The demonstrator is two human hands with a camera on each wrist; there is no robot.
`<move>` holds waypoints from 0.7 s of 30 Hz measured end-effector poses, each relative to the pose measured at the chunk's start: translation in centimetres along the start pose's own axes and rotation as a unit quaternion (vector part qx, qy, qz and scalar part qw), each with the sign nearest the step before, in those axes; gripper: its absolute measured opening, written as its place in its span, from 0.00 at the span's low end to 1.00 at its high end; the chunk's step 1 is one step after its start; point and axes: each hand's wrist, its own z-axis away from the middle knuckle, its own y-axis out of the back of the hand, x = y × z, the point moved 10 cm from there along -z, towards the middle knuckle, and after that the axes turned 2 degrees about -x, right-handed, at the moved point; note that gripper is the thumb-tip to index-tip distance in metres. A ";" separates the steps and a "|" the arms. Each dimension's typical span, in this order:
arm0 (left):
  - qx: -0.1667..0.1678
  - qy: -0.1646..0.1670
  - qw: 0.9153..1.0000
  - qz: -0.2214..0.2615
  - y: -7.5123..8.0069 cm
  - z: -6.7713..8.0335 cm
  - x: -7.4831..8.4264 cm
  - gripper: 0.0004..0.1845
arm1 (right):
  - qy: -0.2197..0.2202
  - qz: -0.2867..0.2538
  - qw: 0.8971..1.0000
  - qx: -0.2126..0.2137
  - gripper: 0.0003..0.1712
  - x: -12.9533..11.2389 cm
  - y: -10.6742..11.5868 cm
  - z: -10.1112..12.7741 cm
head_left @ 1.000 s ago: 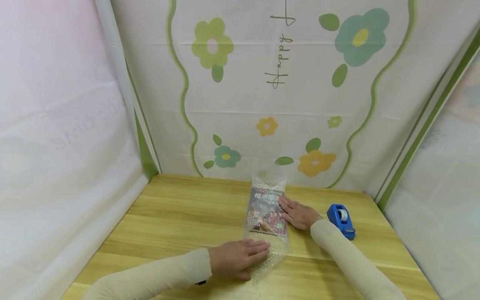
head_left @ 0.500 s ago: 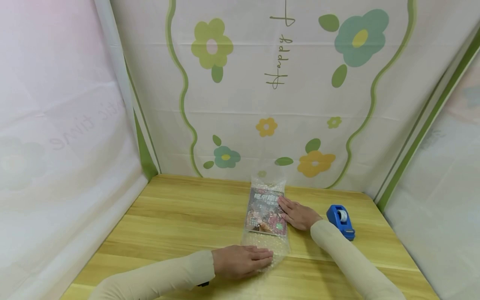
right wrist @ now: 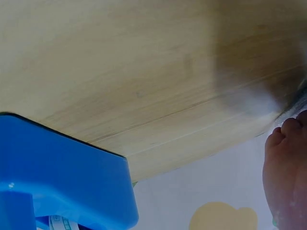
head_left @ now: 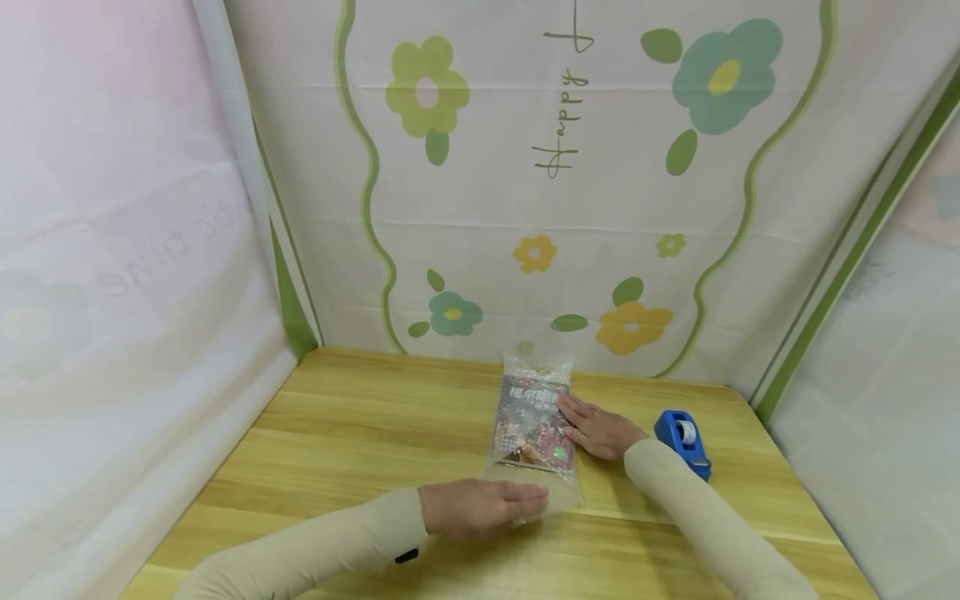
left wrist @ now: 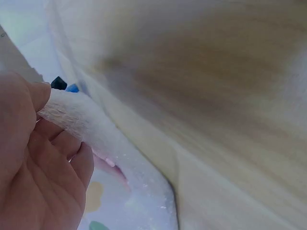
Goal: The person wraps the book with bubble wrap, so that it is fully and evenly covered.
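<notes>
A colourful printed booklet (head_left: 531,421) lies inside a clear bubble wrap sleeve (head_left: 534,367) on the wooden table (head_left: 360,433). My left hand (head_left: 487,507) is at the near end of the wrap. In the left wrist view the left hand (left wrist: 33,167) pinches the wrap's edge (left wrist: 86,122) between thumb and fingers. My right hand (head_left: 596,429) rests flat with straight fingers on the right edge of the wrapped booklet. The right wrist view shows only the fingertips of the right hand (right wrist: 285,177) at its right edge.
A blue tape dispenser (head_left: 682,442) stands just right of my right forearm and fills the lower left of the right wrist view (right wrist: 62,177). Flower-printed cloth walls close in the table at the back and both sides.
The left hand has drawn the near flap of bubble wrap up toward the booklet, so the flap now ends closer to it. The right hand has stayed put.
</notes>
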 end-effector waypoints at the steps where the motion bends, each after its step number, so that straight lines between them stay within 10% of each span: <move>1: 0.001 -0.001 1.000 0.002 0.2 0.0 0.1 0.34 | -0.003 -0.004 1.000 -0.004 0.38 0.1 0.0 0.0; 5: 0.005 -0.012 1.000 0.011 1.2 0.1 0.3 0.31 | -0.019 -0.027 0.999 -0.012 0.42 0.7 0.0 -0.1; 11: 0.035 -0.132 0.980 -0.146 2.6 0.6 2.3 0.30 | -0.024 -0.070 0.997 -0.013 0.47 1.0 0.0 -0.1; 21: 0.051 -0.111 0.991 -0.063 5.4 -0.7 1.3 0.28 | -0.021 -0.123 0.992 -0.007 0.43 1.5 -0.1 -0.5</move>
